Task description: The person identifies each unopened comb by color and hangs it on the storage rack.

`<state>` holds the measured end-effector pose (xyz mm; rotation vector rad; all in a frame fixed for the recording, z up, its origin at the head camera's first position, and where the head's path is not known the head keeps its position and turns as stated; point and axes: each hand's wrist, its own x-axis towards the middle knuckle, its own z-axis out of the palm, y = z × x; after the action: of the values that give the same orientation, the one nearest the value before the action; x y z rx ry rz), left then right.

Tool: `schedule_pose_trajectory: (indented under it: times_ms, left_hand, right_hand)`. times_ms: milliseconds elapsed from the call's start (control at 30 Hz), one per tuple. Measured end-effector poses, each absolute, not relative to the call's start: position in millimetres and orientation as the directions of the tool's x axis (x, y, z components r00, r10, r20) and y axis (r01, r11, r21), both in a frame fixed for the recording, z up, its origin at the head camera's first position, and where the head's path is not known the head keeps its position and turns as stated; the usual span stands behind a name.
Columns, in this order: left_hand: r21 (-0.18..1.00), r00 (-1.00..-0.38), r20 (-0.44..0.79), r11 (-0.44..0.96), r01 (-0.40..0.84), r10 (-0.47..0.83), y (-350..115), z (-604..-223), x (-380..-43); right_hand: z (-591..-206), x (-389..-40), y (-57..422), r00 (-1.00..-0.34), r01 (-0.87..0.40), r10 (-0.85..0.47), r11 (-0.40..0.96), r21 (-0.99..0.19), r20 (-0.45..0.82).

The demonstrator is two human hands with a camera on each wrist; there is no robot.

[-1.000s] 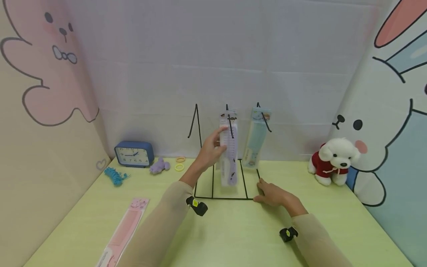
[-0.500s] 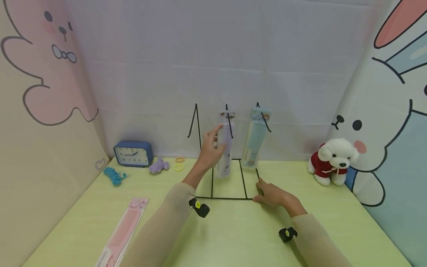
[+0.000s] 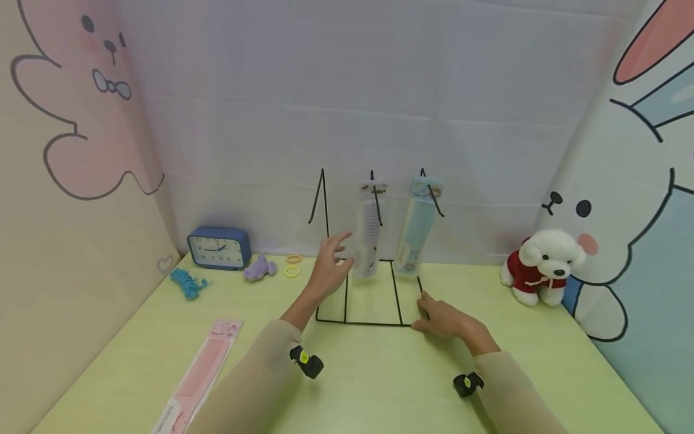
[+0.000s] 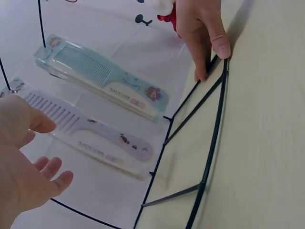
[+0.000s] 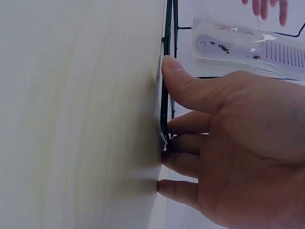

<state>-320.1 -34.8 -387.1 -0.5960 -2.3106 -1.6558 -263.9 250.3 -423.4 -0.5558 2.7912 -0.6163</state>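
A black wire display rack (image 3: 374,324) with three upright hooks stands on the table. On its middle hook hangs a packaged purple comb (image 3: 369,235); a packaged blue comb (image 3: 415,228) hangs on the right hook, and the left hook is bare. My left hand (image 3: 324,268) is just left of the purple comb, fingers loosely bent and spread, holding nothing. In the left wrist view a gap shows between its fingers and the comb's lower part. My right hand (image 3: 444,317) holds the rack's front right corner, thumb and fingers (image 5: 188,122) around the wire of the base.
A packaged pink comb (image 3: 202,371) lies at the table's front left. Along the back left are a blue clock (image 3: 219,248), blue cord (image 3: 187,283), a small purple toy (image 3: 259,268) and two hair ties (image 3: 292,272). A white plush dog (image 3: 544,265) sits at the back right.
My left hand has let go of the purple comb and drawn back to the left and down. The comb has swung back and now hangs from the middle hook. My right hand has stayed put.
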Motion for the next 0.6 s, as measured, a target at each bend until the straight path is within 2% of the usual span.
schedule_pose_trajectory:
  times_ms: [133,233,433,500,600]
  left_hand:
    - [0.873,-0.891,0.381,0.221,0.435,0.248,-50.3,-396.2,-302.3]
    - [0.852,-0.867,0.368,0.251,0.459,0.336,-60.3,-399.3,-284.5]
    - [0.683,-0.799,0.355,0.449,0.577,0.486,-97.2,-394.6,-246.9]
    - [0.635,-0.803,0.329,0.513,0.577,0.497,-112.5,-393.8,-238.7]
    - [0.627,-0.830,0.287,0.561,0.540,0.479,-135.8,-397.4,-230.8]
  right_hand:
    - [-423.0,-262.7,252.7,-0.902,-0.318,-0.412,0.836,-0.447,-0.129]
    - [-425.2,-259.3,256.7,-0.905,-0.312,-0.406,0.835,-0.454,-0.125]
    - [-428.3,-260.5,255.7,-0.898,-0.326,-0.423,0.825,-0.461,-0.123]
    - [-427.8,-262.0,254.2,-0.894,-0.335,-0.431,0.824,-0.456,-0.122]
    - [-426.4,-263.9,253.4,-0.892,-0.345,-0.436,0.825,-0.448,-0.116]
